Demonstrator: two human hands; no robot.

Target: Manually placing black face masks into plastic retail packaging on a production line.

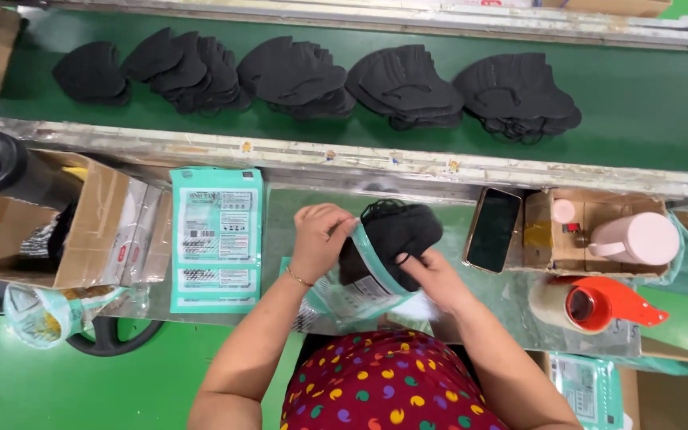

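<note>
1. A stack of black face masks (392, 235) sits half inside a clear-and-teal plastic pouch (357, 288), held above the shiny steel worktop (280, 215) right in front of the person.
2. The left hand (318, 239) grips the pouch's open edge, fingers curled shut around the rim, holding the mouth wide.
3. The right hand (437, 275) pinches the masks from the near side, thumb and fingers closed on the bundle at the pouch's mouth.
4. Just left of the hands lies a pile of flat teal pouches (216, 239), touching an open cardboard box (37, 231) beside it.
5. Just right of the masks a dark phone (493, 229) lies on the worktop, next to a small cardboard box (571, 251) holding a pink mug (639, 239).
6. A tape dispenser with a red-orange handle (599, 306) lies near the right forearm.
7. Beyond a metal rail, well apart from the hands, five heaps of black masks (296, 76) lie in a row on the green conveyor belt (646, 111).
</note>
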